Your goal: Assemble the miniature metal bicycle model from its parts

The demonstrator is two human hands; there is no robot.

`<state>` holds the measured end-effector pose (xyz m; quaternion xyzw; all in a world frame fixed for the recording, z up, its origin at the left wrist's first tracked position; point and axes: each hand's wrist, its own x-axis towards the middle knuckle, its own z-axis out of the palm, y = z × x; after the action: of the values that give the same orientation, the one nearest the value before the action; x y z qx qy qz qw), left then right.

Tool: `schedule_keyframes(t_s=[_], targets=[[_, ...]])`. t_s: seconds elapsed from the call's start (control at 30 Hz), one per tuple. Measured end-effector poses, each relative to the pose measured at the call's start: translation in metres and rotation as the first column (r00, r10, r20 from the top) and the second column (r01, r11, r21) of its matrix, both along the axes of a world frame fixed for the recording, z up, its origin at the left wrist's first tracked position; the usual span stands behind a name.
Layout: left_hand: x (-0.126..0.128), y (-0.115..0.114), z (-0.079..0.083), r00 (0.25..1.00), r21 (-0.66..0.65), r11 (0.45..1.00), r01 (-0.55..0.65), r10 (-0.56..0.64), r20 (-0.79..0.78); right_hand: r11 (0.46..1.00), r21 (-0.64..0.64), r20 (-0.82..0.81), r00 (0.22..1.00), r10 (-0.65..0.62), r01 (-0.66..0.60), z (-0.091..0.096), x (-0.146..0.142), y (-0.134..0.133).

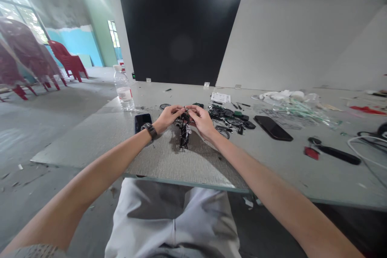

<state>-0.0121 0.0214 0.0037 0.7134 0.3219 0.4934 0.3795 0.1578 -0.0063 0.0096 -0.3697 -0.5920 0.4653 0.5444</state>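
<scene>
Left hand (169, 116) and right hand (201, 121) pinch the top of a small black metal model (184, 135) from opposite sides, steadying it between them. Its lower end rests on the grey textured mat (157, 157), apparently for support. Loose black parts (231, 120) lie within reach to the right.

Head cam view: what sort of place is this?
Probably an unfinished hall used as a makeshift workshop: bare concrete floor, red plastic chairs stacked by the windows, and a long table strewn with small black parts.
</scene>
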Motion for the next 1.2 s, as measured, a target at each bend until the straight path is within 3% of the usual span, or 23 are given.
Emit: schedule_keyframes(t_s=[0.2, 0.37, 1.2], targets=[[-0.002, 0.000, -0.001, 0.998, 0.019, 0.998, -0.053, 0.053, -0.033, 0.969, 0.245, 0.365, 0.924, -0.112, 0.021, 0.006, 0.021, -0.002], [-0.005, 0.005, -0.003, 0.998, 0.038, 0.998, -0.058, 0.059, -0.032, 0.921, 0.390, 0.478, 0.860, -0.179, -0.025, 0.004, 0.023, -0.003], [-0.003, -0.002, 0.003, 0.996, -0.054, 0.997, -0.060, 0.063, 0.055, 0.889, 0.456, 0.545, 0.801, -0.246, -0.037, 0.002, 0.015, 0.001]])
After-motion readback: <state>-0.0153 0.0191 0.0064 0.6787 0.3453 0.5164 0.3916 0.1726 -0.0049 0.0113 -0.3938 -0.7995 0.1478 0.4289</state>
